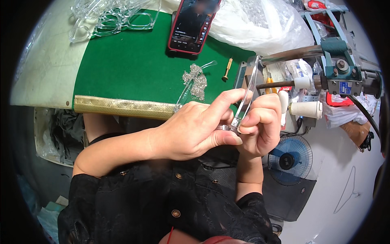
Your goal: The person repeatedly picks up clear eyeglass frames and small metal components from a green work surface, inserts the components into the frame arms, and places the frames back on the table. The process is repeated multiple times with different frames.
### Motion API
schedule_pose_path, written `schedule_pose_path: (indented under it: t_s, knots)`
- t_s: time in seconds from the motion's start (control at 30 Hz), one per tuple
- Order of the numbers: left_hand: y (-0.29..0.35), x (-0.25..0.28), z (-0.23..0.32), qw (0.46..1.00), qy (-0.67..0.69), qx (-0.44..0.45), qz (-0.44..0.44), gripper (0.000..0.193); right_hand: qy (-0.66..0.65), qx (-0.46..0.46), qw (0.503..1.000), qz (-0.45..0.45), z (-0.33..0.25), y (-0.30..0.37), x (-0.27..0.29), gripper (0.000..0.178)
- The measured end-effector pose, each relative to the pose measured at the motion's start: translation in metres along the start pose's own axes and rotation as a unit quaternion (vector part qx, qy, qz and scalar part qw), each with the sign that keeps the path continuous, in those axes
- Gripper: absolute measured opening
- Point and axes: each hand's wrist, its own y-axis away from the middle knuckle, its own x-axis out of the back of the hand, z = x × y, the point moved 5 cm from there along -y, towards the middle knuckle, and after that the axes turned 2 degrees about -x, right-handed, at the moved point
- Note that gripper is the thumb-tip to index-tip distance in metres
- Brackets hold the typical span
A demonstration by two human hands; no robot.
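A clear plastic eyeglass frame (247,94) is held between my two hands at the front edge of the green mat. My left hand (193,132) grips its front part with thumb and fingers, hiding most of the rims. With fingers curled, my right hand (262,124) pinches the frame near the hinge, where one temple rises upward. The other clear temple (185,92) sticks out beyond my left hand. Behind it lies a pile of tiny silvery metal pieces (199,87), perhaps screws. A small brass-coloured screwdriver (228,70) lies on the mat to the right.
Several clear eyeglass frames (109,22) are heaped at the far left. A phone in a red case (191,26) leans at the back beside a white plastic bag (260,28). A teal metal machine (339,65) stands right, above a white cup (305,109) and a blue fan (289,160).
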Motion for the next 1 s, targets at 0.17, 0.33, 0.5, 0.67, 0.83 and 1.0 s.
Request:
schedule_pose_path:
  t_s: [0.17,0.33,0.5,0.67,0.83,1.0]
  knots:
    - [0.001,0.001,-0.002,0.999,-0.033,-0.01,-0.003,0.084,-0.109,-0.059,0.992,0.01,0.011,0.005,-0.001,0.018]
    - [-0.002,0.0,-0.001,0.996,-0.085,-0.022,-0.015,0.084,-0.315,-0.211,0.925,0.019,0.024,0.016,-0.006,0.027]
    - [-0.004,-0.002,-0.001,0.997,-0.068,-0.027,0.021,0.082,-0.433,-0.337,0.836,0.027,0.028,0.029,-0.018,0.026]
    - [-0.016,-0.007,-0.004,0.996,-0.068,-0.045,0.033,0.079,-0.373,-0.318,0.871,0.036,0.035,0.034,-0.009,0.02]
    - [-0.038,-0.018,-0.01,0.997,-0.038,-0.048,0.042,0.076,-0.302,-0.261,0.914,0.074,0.042,0.036,0.012,0.038]
    - [-0.064,-0.032,-0.009,0.967,-0.215,-0.132,0.044,0.056,-0.27,-0.244,0.926,0.103,0.057,0.036,0.044,0.031]
